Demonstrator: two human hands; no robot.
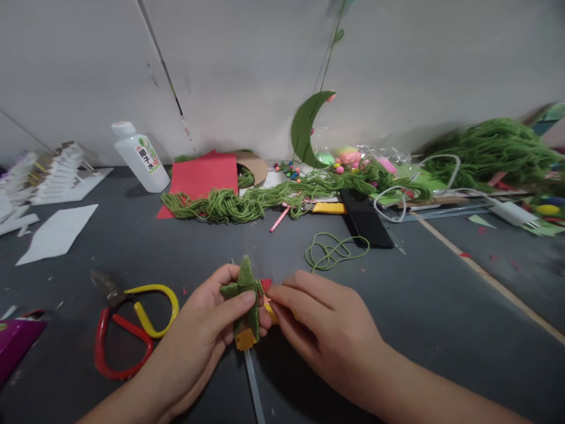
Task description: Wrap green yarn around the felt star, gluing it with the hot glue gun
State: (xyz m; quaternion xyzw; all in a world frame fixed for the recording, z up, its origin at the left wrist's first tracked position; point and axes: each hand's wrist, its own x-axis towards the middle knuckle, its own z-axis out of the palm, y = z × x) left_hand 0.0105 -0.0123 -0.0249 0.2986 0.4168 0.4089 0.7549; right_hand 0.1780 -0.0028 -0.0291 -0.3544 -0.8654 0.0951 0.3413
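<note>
In my left hand [220, 324], between thumb and fingers, is a small green star shape [246, 285] that looks wrapped in yarn. My right hand [326, 318] pinches at the star's right edge, where green yarn [259, 288] crosses its arm. A loose loop of this yarn [329, 250] lies on the table and runs toward my right hand. Below the star show a yellow piece [246, 339] and a grey strip [254, 383]; whether they are joined to it I cannot tell. A small red bit [266, 284] shows by my right fingertips.
Red-and-yellow-handled pliers [128, 324] lie left. Behind are a white bottle [141, 159], red sheet [203, 174], green yarn skeins [233, 205], a yellow cutter [329, 208], a black flat object [366, 218] and a white charger [514, 213]. A green crescent [304, 129] hangs by yarn.
</note>
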